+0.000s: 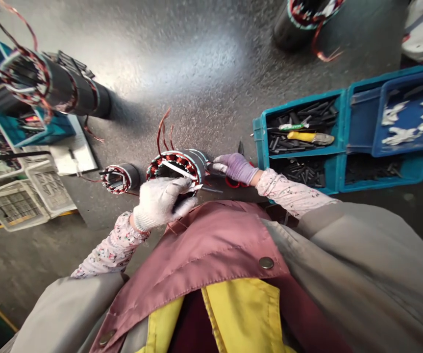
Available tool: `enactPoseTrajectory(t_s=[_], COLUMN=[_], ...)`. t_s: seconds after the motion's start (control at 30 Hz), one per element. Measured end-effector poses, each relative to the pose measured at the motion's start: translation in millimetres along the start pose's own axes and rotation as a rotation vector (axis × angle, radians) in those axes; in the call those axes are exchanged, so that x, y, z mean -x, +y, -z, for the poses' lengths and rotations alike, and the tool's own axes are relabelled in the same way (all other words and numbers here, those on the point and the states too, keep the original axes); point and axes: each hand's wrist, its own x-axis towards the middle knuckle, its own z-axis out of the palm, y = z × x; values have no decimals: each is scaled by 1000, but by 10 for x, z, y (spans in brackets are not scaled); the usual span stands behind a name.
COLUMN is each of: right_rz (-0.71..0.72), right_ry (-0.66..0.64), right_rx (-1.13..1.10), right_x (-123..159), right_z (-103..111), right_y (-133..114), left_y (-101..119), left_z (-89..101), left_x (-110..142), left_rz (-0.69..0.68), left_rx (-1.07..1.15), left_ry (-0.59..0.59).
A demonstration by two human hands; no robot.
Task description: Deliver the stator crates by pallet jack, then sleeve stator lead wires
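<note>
A motor stator (176,164) with copper windings and red and blue insulation lies on its side on the grey floor in front of me. My left hand (161,201), in a white knit glove, is closed on a thin white strip at the stator's open end. My right hand (235,167), in a purple glove, rests curled against the stator's right side; what its fingers hold is hidden. Red-handled scissors (237,182) lie beneath that hand.
A smaller stator (119,177) lies to the left, a large one (55,88) at far left on teal crates, another (299,19) at the top. A teal bin (299,139) with black sleeves and a yellow-handled tool stands at right beside a blue bin (395,117). White baskets (20,196) stand at left.
</note>
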Motion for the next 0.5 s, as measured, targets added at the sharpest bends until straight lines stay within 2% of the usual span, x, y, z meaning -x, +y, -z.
enactPoseTrajectory(t_s=[0.1,0.23,0.3,0.4,0.5], right_rz=[-37,-224,-267,-248,-179], right_ry=[107,31,39,148,181], right_rx=[-194,-492,-562,-557,-569], right_x=[107,208,222,203,163], right_z=[-20,-34,-73,-143,-143], right_y=[118,142,105,67,97], left_y=[18,45,48,35,20], left_z=[4,27,33,24,8], left_x=[-11,-41,-48,-40,-21], left_rz=[30,67,74,53,52], left_rx=[-17,-79,-104,-97,-61], left_ry=[-24,-76,-86,-46,-28])
